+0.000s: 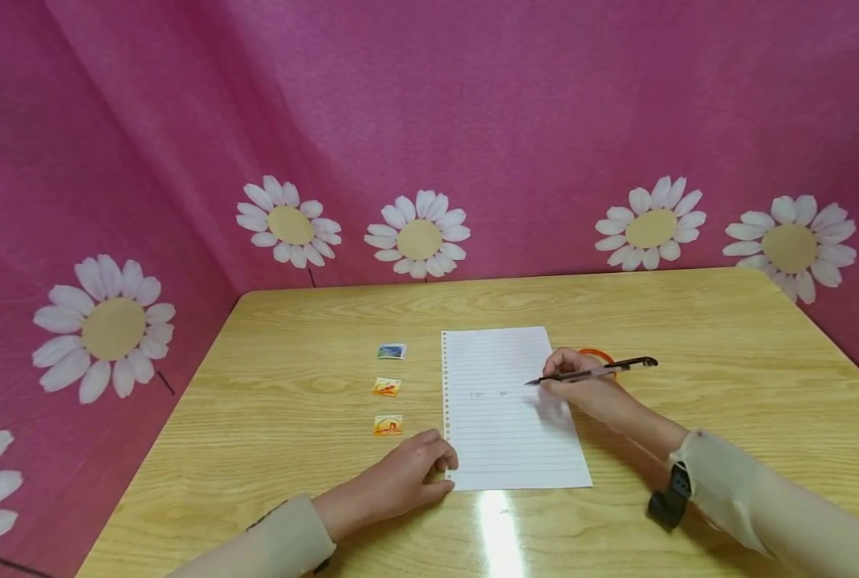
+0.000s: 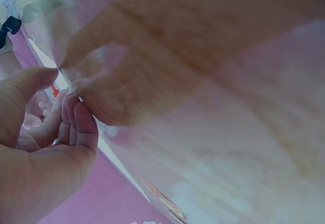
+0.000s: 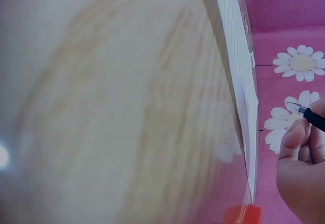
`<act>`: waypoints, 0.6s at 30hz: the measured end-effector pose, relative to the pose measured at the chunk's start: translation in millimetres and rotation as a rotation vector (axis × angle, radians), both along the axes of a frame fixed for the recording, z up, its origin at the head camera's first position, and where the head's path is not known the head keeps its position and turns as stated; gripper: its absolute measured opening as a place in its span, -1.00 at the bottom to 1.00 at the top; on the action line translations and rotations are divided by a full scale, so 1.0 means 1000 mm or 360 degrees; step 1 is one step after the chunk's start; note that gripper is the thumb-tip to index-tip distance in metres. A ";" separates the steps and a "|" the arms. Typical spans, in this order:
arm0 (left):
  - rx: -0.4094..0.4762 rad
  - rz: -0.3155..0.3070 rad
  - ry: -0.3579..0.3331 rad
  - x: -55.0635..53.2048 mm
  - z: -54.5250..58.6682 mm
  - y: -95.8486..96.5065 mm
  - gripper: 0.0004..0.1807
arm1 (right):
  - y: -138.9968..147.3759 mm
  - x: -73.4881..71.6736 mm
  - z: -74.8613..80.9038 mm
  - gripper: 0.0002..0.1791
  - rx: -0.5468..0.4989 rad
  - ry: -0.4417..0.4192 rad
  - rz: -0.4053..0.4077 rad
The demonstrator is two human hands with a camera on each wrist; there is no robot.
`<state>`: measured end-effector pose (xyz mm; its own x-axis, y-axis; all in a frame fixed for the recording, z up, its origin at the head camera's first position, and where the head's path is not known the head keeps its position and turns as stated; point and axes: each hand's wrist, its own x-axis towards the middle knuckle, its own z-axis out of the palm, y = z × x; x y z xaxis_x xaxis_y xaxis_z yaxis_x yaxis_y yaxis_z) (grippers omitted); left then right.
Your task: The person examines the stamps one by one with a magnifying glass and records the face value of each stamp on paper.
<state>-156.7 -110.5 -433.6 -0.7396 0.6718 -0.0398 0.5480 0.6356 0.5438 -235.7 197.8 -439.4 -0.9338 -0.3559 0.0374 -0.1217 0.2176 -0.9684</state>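
From the head view, a white lined sheet of paper [image 1: 512, 441] lies on the wooden table [image 1: 242, 466], with small handwriting partway down. The right hand [image 1: 587, 392] grips a black pen [image 1: 597, 372] between thumb and fingers, its tip over the sheet's right half. An orange ring [image 1: 601, 352] shows partly behind that hand. The left hand [image 1: 401, 478], fingers loosely bent and uncurled around anything, touches the sheet's lower left edge. Three small stamps [image 1: 387, 388] stand in a column left of the sheet; pink cloth [image 1: 473, 96] with daisies hangs behind. In the left wrist view, the left thumb and fingertips rest at the edge, slightly parted. In the right wrist view, the pen tip is raised clear of the sheet.
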 end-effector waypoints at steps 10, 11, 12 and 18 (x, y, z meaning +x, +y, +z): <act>0.0000 -0.0006 0.0030 -0.001 -0.002 0.000 -0.86 | 0.011 0.000 0.003 -0.85 0.0106 0.0057 -0.0119; 0.0001 -0.0008 0.0033 -0.001 -0.002 -0.001 -0.86 | 0.012 0.000 0.003 -0.85 0.0109 0.0051 -0.0130; 0.0000 -0.0008 0.0032 -0.001 -0.002 -0.001 -0.86 | 0.013 0.000 0.003 -0.86 0.0111 0.0046 -0.0141; -0.0006 -0.0010 0.0037 -0.001 -0.003 0.000 -0.86 | 0.021 -0.001 0.002 -0.85 0.0047 0.0014 -0.0135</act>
<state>-158.1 -110.9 -436.6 -0.7362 0.6763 -0.0253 0.5643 0.6341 0.5287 -236.3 218.6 -437.2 -0.9604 -0.2764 0.0361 -0.1098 0.2561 -0.9604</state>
